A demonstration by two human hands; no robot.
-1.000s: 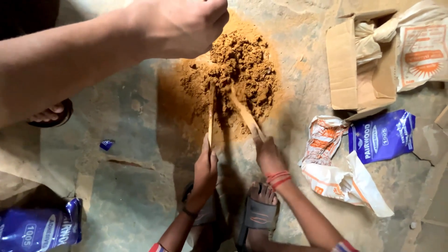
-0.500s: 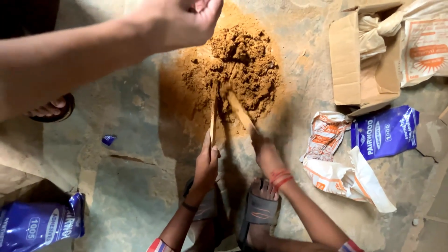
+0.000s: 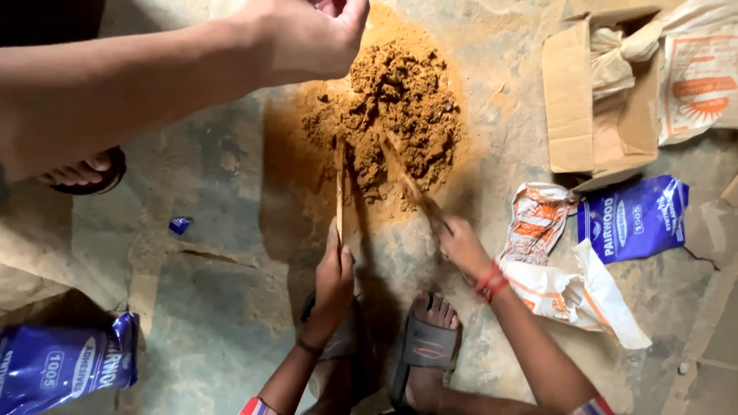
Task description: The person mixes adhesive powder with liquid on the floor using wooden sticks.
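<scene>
Brown powder heap (image 3: 400, 107) just beneath left hand (image 3: 307, 38).

Wearer's bare hand (image 3: 307, 34): fingertips cut by top edge, grip unreadable. Blue plastic pouch (image 3: 65, 369) cropped at left edge. Thin wooden stick (image 3: 411, 184) motion-blurred. Torn brown cardboard box (image 3: 600, 92) partly out of view.

I see the powder heap (image 3: 396, 115) mid-floor; the cardboard box (image 3: 596, 100) sits right of it, torn bags (image 3: 569, 261) below-right, another bag (image 3: 65, 365) far below-left.
</scene>
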